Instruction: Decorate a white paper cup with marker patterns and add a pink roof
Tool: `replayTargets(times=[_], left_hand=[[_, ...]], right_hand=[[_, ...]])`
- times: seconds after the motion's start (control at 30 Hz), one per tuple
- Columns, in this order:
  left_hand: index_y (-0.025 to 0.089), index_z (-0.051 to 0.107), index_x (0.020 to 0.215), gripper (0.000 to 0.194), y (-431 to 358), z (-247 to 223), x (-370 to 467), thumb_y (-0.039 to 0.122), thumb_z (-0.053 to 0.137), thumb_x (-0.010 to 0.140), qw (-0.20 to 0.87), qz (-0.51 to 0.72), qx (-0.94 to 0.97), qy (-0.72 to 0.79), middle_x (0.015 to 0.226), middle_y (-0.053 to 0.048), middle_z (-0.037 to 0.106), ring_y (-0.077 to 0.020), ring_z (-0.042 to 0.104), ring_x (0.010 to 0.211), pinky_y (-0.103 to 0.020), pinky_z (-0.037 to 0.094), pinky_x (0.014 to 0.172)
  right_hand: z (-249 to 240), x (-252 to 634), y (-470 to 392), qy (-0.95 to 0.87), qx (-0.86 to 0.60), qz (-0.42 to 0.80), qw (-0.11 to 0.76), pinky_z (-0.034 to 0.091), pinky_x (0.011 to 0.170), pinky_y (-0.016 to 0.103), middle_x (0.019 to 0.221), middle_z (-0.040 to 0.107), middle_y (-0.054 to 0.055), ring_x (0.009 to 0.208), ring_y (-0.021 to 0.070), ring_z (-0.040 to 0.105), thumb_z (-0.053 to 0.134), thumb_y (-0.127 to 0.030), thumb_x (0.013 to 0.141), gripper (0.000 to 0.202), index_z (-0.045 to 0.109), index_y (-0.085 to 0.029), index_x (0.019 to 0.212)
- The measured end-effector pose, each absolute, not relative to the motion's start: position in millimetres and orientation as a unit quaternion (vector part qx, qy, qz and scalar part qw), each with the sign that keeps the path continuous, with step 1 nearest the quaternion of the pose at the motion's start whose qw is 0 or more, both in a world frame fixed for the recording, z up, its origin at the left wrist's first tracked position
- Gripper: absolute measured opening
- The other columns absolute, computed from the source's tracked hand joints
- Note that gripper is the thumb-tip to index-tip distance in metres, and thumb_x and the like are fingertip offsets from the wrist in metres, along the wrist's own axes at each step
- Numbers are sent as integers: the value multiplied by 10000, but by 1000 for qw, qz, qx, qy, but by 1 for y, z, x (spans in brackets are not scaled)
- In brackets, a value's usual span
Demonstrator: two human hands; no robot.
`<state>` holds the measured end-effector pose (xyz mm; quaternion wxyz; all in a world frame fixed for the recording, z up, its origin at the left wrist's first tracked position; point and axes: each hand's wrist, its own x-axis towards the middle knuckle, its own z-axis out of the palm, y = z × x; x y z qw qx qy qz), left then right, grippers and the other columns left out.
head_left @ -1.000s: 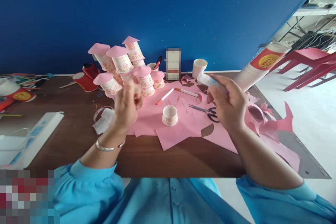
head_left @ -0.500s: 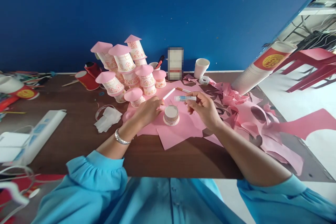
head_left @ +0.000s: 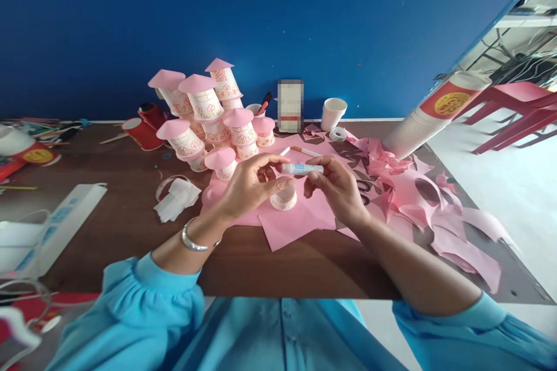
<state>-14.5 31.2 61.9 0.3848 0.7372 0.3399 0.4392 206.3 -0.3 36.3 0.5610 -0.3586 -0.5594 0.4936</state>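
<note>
A white and blue glue stick (head_left: 301,169) lies level between my two hands. My right hand (head_left: 337,188) grips its right end between thumb and fingers. My left hand (head_left: 256,182) is closed around its left end, with the fingertips bent at the tip. Just below the stick, a short patterned paper cup (head_left: 284,196) rests on pink paper sheets (head_left: 296,223), its upper part partly hidden by my left fingers. Behind my left hand stand several decorated cup towers (head_left: 204,103) with pink cone roofs.
Pink paper scraps (head_left: 439,214) cover the right side. A tall stack of cups (head_left: 435,113) leans there. Behind are a white cup (head_left: 333,113), a tape roll (head_left: 338,134) and a phone (head_left: 290,105). Crumpled tissue (head_left: 177,200) and a power strip (head_left: 69,223) lie left.
My left hand has come right and closed on the glue stick's left end; it was beside the short cup before. A pink sheet at the far right edge has gone from view.
</note>
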Motion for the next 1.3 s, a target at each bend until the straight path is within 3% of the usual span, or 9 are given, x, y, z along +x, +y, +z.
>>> replayTargets(times=[0.13,0.3,0.37,0.53,0.73,0.87,1.07,1.23,1.3], left_hand=[[204,807,979,242,27,54,-3,437,843,922,353,495,724,325,833,-27,797,-106,651,637,-222,525,558],[218,789,1023,163,23,59,-7,363,818,953,223,480,798,289,874,-22,794,-104,641,663,-232,511,579],[221,777,1050,149,23,61,-9,327,818,953,185,472,816,276,906,-24,802,-110,663,690,-235,516,589],[206,758,1040,126,23,62,-11,264,821,948,163,478,816,282,878,-8,784,-90,632,648,-219,508,581],[209,740,1011,119,20,59,-9,297,805,965,169,479,822,257,866,-8,777,-96,635,644,-235,538,611],[206,736,1035,125,21,58,-10,268,811,957,149,486,817,272,877,-10,784,-87,622,638,-218,509,578],[213,728,1012,109,20,58,-10,284,797,966,145,470,829,266,898,-8,789,-95,644,652,-244,547,625],[207,728,1027,127,20,60,-10,254,816,948,130,482,822,274,846,5,770,-82,608,613,-220,487,555],[210,728,1014,119,20,60,-9,259,814,948,140,482,821,271,852,5,774,-81,609,611,-220,482,549]], right_hand=[[40,207,-9,-637,-406,406,515,534,564,267,745,770,13,546,124,670,637,-698,1025,493,655,-211,951],[37,214,-8,-656,-451,409,447,382,437,264,471,585,-15,364,96,479,390,-858,1028,761,582,-219,661],[37,216,-5,-654,-460,406,442,402,456,278,472,574,-3,390,112,500,320,-898,1012,823,594,-218,636],[42,221,-3,-675,-425,362,482,510,599,297,663,654,-15,584,154,620,543,-883,957,674,660,-220,987],[35,216,-4,-641,-460,430,440,359,445,276,497,459,-47,412,106,425,310,-862,1040,740,463,-252,651],[34,216,-4,-660,-420,406,472,481,574,284,632,597,-33,558,136,562,507,-881,974,660,599,-235,878],[36,216,-3,-615,-448,499,415,379,417,268,505,434,-51,402,108,466,358,-884,1016,751,451,-247,629],[38,216,-1,-632,-397,444,496,513,558,277,665,590,-44,546,124,576,615,-855,941,628,609,-227,930],[37,215,-1,-635,-413,437,485,475,516,265,613,537,-56,503,111,532,581,-823,984,607,571,-232,843]])
